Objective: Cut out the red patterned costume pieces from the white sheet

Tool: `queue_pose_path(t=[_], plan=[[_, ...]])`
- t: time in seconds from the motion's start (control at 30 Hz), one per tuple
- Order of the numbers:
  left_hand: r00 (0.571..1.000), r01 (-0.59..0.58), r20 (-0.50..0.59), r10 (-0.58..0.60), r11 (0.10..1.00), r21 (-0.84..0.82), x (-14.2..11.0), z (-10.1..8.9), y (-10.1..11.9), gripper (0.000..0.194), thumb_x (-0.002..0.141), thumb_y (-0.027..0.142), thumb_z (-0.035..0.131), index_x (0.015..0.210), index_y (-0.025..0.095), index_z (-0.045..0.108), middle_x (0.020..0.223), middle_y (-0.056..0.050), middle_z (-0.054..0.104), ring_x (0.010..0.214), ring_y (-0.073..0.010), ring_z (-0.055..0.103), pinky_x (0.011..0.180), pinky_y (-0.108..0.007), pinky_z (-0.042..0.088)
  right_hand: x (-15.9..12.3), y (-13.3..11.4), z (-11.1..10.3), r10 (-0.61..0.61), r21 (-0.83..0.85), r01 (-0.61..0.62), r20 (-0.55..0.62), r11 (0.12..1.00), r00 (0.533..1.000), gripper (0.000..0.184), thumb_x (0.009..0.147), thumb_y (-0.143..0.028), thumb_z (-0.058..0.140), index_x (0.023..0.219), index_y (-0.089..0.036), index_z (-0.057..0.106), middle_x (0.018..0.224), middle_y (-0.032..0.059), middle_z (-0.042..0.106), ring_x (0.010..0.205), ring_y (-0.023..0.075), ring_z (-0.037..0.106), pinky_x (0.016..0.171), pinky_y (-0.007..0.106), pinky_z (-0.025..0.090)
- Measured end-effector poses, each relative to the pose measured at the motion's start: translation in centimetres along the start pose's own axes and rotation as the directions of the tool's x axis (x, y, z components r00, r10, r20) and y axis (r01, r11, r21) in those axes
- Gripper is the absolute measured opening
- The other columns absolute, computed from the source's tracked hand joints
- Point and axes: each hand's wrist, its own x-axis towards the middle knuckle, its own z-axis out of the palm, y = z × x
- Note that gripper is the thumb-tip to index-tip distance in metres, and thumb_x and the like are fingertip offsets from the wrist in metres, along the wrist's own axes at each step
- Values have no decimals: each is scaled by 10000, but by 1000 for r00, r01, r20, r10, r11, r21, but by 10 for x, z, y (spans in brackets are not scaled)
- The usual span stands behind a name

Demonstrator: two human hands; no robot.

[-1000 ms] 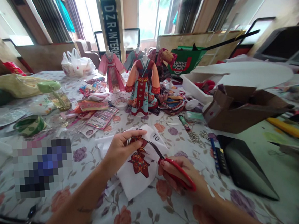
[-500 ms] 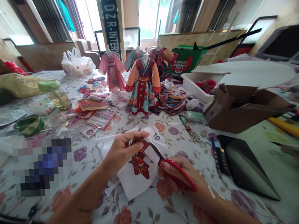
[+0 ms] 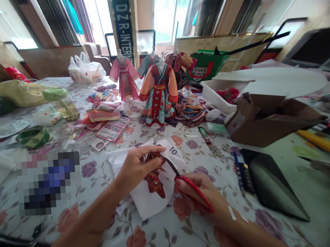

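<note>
My left hand (image 3: 136, 164) pinches a piece of white fabric (image 3: 145, 204) printed with a red-brown ornate figure (image 3: 155, 182) and the number 10. Its thumb and forefinger lie along the upper part of the print, hiding some of it. In my right hand (image 3: 199, 190) is a pair of scissors (image 3: 196, 191) with red handles and dark blades. The blades point up and left, their tips at the print's edge beside my left fingertips. Loose white scraps lie under the fabric's left side.
Several small dresses on stands, one with orange sleeves (image 3: 156, 96), stand at the table's back. An open cardboard box (image 3: 266, 122), a black tablet (image 3: 273, 185) and pens lie right. Green tape (image 3: 34, 137) and fabric pieces (image 3: 102, 114) lie left. Flowered cloth (image 3: 136, 240) covers the table.
The scissors' handles have come closer together and the blades have narrowed along the print's edge. My left hand keeps its hold on the fabric, almost unmoved.
</note>
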Motion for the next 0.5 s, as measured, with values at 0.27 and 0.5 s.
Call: queue_pose_path(t=[0.27, 0.5], plan=[[998, 46, -40, -47, 999, -17, 0, 1, -1, 277, 740, 304, 712, 997, 201, 732, 939, -33, 721, 839, -167, 644, 737, -237, 514, -2, -3, 5, -2, 78, 4, -19, 997, 1000, 409, 743, -544, 660, 624, -156, 609, 337, -74, 425, 323, 123, 507, 381, 220, 385], [998, -10, -60, 13, 999, 53, -2, 2, 1, 271, 761, 275, 692, 1021, 207, 727, 1000, -30, 728, 915, -178, 649, 814, -240, 498, -1, -3, 4, -7, 101, 7, -4, 995, 1000, 409, 738, -542, 668, 611, -158, 610, 333, -66, 440, 314, 114, 480, 375, 224, 370]])
